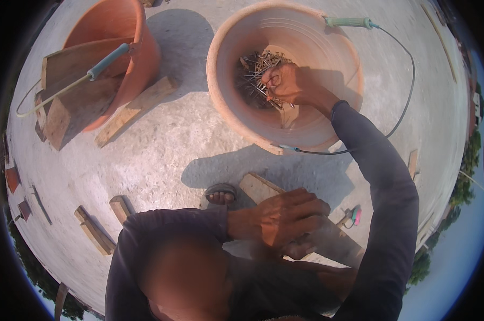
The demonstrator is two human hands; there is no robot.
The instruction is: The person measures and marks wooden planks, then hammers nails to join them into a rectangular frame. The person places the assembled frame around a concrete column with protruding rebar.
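Many slim nails are lying heaped inside the orange bucket, where the right hand is resting, fingers bent (whether these or those of the left hand are pinching anything, I cannot tell). Each is probably handling light, stiff and prickly, its shank offering the safest hold.

The right hand reaches into an orange bucket, touching nails heaped toward its left wall. The left hand lies curled over a wooden board. On the floor, toward its left edge, a second bucket holds jutting planks.
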